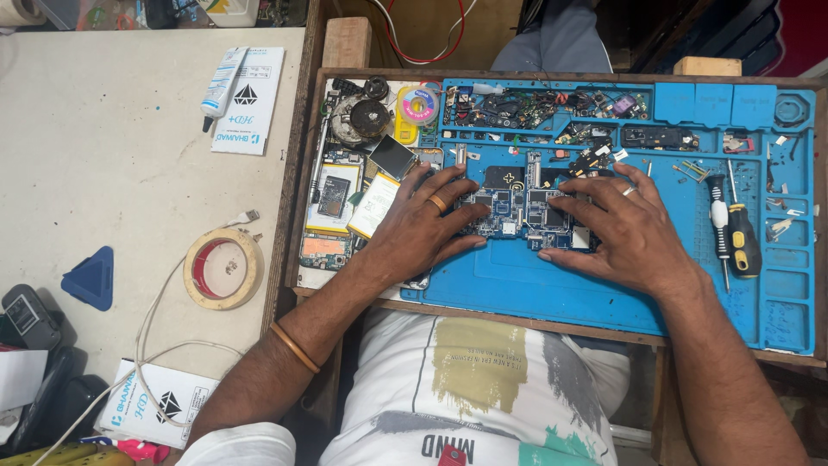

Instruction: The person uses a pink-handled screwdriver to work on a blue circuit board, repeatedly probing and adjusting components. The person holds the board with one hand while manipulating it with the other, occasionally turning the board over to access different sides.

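Both hands lay flat and open on a blue circuit board (516, 210) near the middle of the blue repair mat (604, 293), gripping nothing. The left hand (421, 226) pressed its fingers onto the board's left end; the right hand (623, 231) covered its right end. A yellow-handled screwdriver (742, 237) lay toward the mat's right edge. A roll of tape (223, 268) sat on the worktop (103, 164), left of the mat.

We see a blue mat (604, 298) under a blue circuit board (515, 211). The screwdriver (743, 237) is black and yellow, the tape roll (223, 268) tan with red inside, the wedge (91, 278) blue.
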